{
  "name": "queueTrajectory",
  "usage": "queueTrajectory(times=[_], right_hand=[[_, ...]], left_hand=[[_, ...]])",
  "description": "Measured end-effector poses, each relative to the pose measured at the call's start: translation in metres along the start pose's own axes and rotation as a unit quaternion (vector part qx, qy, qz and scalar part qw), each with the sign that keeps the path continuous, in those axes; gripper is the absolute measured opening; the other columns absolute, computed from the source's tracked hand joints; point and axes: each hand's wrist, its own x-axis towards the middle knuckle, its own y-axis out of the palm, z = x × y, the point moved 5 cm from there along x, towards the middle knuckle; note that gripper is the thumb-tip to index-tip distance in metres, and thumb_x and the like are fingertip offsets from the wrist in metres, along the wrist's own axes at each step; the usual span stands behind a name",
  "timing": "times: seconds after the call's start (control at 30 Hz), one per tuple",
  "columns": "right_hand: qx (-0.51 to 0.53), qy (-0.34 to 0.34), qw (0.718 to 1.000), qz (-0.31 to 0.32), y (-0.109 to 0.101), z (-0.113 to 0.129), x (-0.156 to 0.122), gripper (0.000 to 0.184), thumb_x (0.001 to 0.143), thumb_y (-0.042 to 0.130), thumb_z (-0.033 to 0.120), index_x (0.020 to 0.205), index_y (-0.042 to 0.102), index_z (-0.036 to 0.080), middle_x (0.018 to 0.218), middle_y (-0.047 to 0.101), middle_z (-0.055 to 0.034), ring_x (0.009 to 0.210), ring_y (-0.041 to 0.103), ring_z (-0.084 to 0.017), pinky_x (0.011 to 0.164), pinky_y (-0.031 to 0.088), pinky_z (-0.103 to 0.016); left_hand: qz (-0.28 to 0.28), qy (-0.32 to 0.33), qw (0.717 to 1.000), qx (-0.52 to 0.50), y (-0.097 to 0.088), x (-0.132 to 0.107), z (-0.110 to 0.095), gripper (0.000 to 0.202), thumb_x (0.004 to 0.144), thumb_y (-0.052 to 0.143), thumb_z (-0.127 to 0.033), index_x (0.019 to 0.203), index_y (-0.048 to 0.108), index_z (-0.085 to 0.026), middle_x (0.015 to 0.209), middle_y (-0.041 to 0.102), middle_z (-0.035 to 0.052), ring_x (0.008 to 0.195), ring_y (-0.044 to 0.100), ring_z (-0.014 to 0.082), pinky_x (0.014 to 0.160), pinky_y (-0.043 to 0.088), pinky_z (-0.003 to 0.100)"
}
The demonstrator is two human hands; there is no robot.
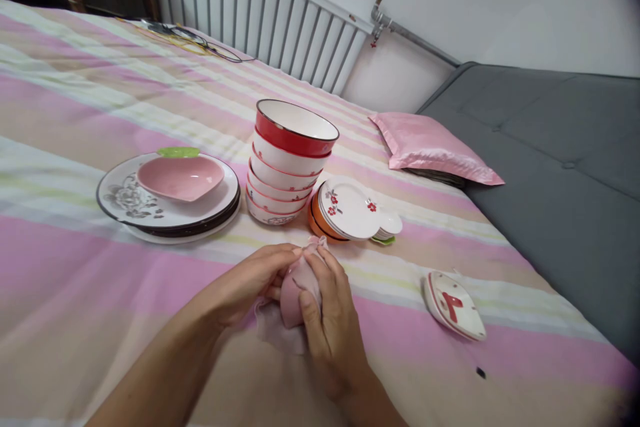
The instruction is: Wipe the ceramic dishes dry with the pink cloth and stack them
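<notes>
Between my two hands is a small pink dish (291,303), tilted on its side, with a thin pale pink cloth (283,332) wrapped about it. My left hand (257,280) is closed around the dish's left edge and the cloth. On the other side my right hand (330,310) presses the cloth against the dish, its thumb on the near face. Part of the dish is hidden by fingers and cloth. Just beyond my hands stands a tall stack of red and white bowls (293,167). To its right are small flowered plates (350,207) on orange bowls (320,219).
At left, a pink heart-shaped dish (183,177) with a green leaf rests on stacked dark-rimmed plates (117,197). A white and red square dish (455,307) lies at right. Farther off are a pink pillow (435,143), a grey headboard (540,140), cables (195,40) and a radiator (270,7).
</notes>
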Motion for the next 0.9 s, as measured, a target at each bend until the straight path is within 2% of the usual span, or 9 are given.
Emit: queueTrajectory(times=[0.27, 0.4, 0.5, 0.6, 0.7, 0.9], right_hand=[[0.07, 0.074, 0.995, -0.006, 0.001, -0.011, -0.001, 0.051, 0.095, 0.036, 0.034, 0.144, 0.024, 0.022, 0.149, 0.032, -0.0069, 0.137, 0.029, -0.02, 0.112, 0.03, -0.044], [0.078, 0.079, 0.994, -0.01, 0.0, -0.012, 0.0, 0.052, 0.094, 0.039, 0.034, 0.142, 0.027, 0.021, 0.148, 0.034, -0.0092, 0.135, 0.032, -0.022, 0.109, 0.033, -0.044], [0.071, 0.05, 0.996, -0.016, -0.001, -0.01, 0.001, 0.052, 0.091, 0.043, 0.033, 0.14, 0.03, 0.019, 0.145, 0.037, -0.0106, 0.133, 0.035, -0.022, 0.109, 0.033, -0.044], [0.06, -0.003, 0.998, -0.019, -0.003, -0.003, 0.001, 0.053, 0.087, 0.048, 0.03, 0.136, 0.035, 0.016, 0.139, 0.041, -0.0131, 0.129, 0.038, -0.025, 0.107, 0.035, -0.044], [0.056, -0.056, 0.996, -0.027, -0.006, 0.004, 0.0, 0.053, 0.082, 0.05, 0.026, 0.132, 0.039, 0.013, 0.134, 0.044, -0.0153, 0.126, 0.041, -0.026, 0.104, 0.037, -0.045], [0.06, -0.141, 0.987, -0.041, -0.011, 0.014, -0.001, 0.053, 0.071, 0.05, 0.02, 0.124, 0.046, 0.014, 0.124, 0.048, -0.0139, 0.119, 0.045, -0.028, 0.101, 0.039, -0.047]], left_hand=[[-0.021, -0.02, 0.999, 0.014, -0.002, -0.002, 0.002, 0.024, 0.079, 0.053, -0.039, 0.08, 0.051, -0.016, 0.063, 0.047, -0.0028, 0.053, 0.041, 0.009, 0.045, 0.025, 0.019], [-0.034, -0.025, 0.999, 0.01, -0.001, -0.004, -0.001, 0.024, 0.077, 0.054, -0.04, 0.08, 0.052, -0.016, 0.061, 0.049, -0.0028, 0.052, 0.041, 0.0092, 0.045, 0.026, 0.019], [-0.036, -0.047, 0.998, 0.005, -0.004, -0.003, 0.001, 0.035, 0.077, 0.05, -0.051, 0.079, 0.053, -0.016, 0.059, 0.053, -0.0006, 0.049, 0.041, 0.0098, 0.045, 0.024, 0.02], [-0.075, -0.052, 0.996, -0.005, -0.012, -0.001, 0.003, 0.046, 0.074, 0.05, -0.061, 0.073, 0.053, -0.015, 0.054, 0.05, -0.0018, 0.045, 0.037, 0.0087, 0.044, 0.022, 0.02], [-0.106, -0.049, 0.993, -0.013, -0.017, -0.001, 0.004, 0.048, 0.07, 0.054, -0.064, 0.067, 0.051, -0.016, 0.051, 0.045, -0.0041, 0.045, 0.034, 0.0075, 0.045, 0.023, 0.019], [-0.091, -0.071, 0.993, -0.014, -0.012, -0.003, 0.005, 0.05, 0.065, 0.057, -0.066, 0.059, 0.045, -0.018, 0.043, 0.036, -0.0069, 0.039, 0.03, 0.0071, 0.041, 0.023, 0.02]])
